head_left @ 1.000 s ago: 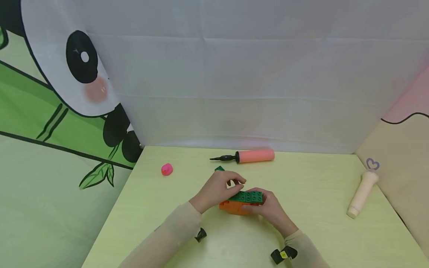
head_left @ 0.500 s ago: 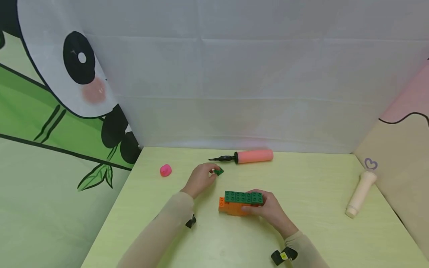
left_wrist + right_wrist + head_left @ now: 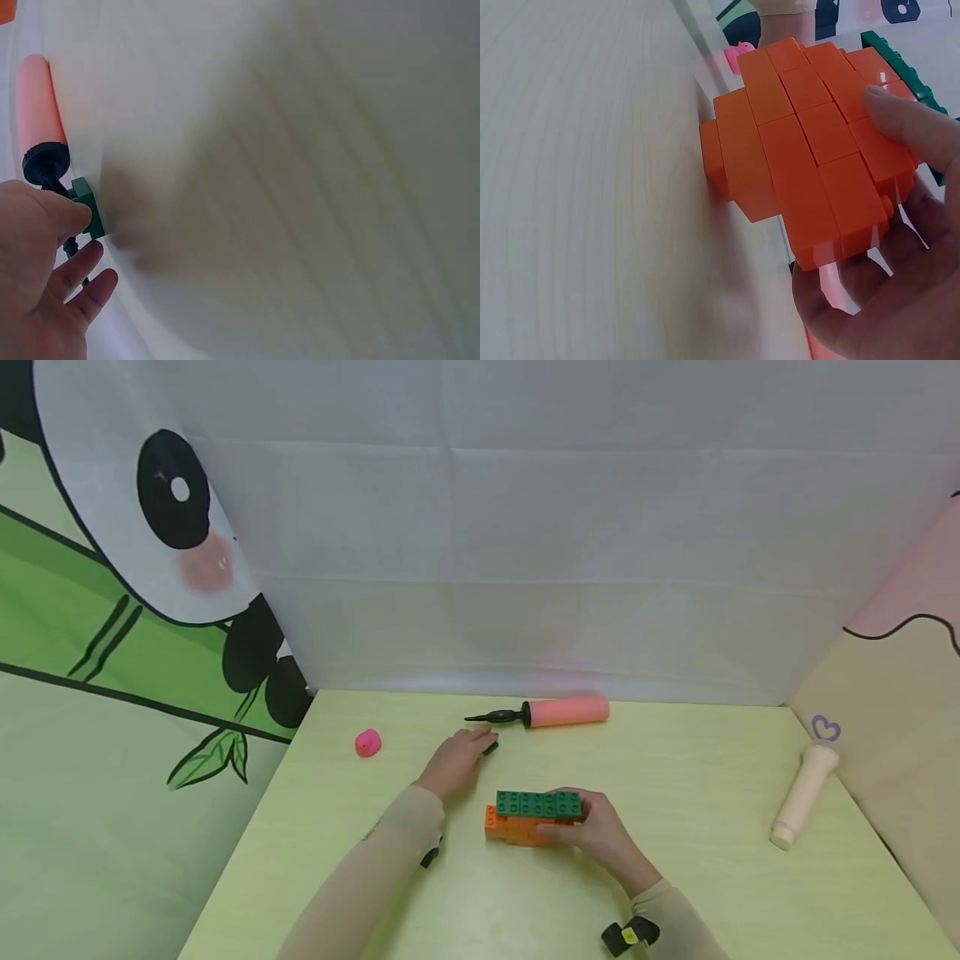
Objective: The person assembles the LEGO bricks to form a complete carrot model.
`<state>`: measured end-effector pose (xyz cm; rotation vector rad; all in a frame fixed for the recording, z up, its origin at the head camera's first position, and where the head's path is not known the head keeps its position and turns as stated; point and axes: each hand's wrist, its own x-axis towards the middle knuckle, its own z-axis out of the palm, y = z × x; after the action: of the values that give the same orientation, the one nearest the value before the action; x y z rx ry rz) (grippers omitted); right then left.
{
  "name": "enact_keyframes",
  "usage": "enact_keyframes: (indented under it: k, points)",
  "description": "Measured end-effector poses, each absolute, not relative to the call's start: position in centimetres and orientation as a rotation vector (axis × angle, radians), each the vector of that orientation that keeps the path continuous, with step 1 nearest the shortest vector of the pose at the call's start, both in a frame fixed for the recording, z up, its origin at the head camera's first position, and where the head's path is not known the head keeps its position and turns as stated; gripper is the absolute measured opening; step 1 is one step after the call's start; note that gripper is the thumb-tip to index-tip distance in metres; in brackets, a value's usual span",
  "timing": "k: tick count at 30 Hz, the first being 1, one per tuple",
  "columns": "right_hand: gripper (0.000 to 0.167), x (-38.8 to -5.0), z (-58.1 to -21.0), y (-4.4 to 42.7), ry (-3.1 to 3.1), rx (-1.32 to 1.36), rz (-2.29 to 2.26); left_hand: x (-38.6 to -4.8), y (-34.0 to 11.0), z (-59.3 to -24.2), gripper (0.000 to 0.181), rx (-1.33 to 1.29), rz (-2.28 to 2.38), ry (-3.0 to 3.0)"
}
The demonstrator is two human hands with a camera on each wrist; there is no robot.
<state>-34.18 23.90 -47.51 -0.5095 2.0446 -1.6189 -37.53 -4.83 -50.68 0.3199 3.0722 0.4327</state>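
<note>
A structure of stacked orange building bricks (image 3: 517, 832) has a row of green bricks (image 3: 538, 803) on top. My right hand (image 3: 602, 837) grips its right side, with the thumb on the front face. The right wrist view shows the stepped orange layers (image 3: 810, 142) and the thumb near the green strip (image 3: 904, 69). Farther back, my left hand (image 3: 453, 764) is at a small loose green brick (image 3: 491, 748). In the left wrist view, that green brick (image 3: 88, 208) is pinched at the thumb tip, while the lower fingers are spread; the index finger is mostly hidden.
A pink and black hand pump (image 3: 566, 712) lies behind the left hand. A small pink toy duck (image 3: 367, 743) is at the table's back left. A cream cylinder (image 3: 804, 797) lies near the right edge. White cloth (image 3: 525, 568) hangs behind the table (image 3: 712, 793).
My left hand has moved from above the orange structure back and left to the loose green brick, turning palm-down over it. The right hand keeps holding the structure nearly in place.
</note>
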Motion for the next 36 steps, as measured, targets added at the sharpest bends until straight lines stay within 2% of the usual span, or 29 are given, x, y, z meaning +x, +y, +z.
enact_keyframes:
  k: [10, 25, 30, 36]
  points:
    - [0.039, -34.2, -47.7, 23.9, 2.065, -0.545, -1.620, -37.1, -4.9, -51.0, 0.027, 0.344, 0.447, 3.144]
    - [0.041, -34.2, -47.8, 23.9, 2.075, -0.509, -1.598, -36.3, -5.5, -51.1, 0.033, 0.286, 0.687, 3.121]
    - [0.042, -34.2, -47.7, 23.9, 2.087, -0.499, -1.580, -34.9, -5.3, -49.8, 0.038, 0.234, 0.912, 3.070]
    - [0.042, -34.2, -47.6, 24.0, 2.089, -0.494, -1.580, -32.1, -4.6, -46.6, 0.030, 0.260, 1.280, 2.947]
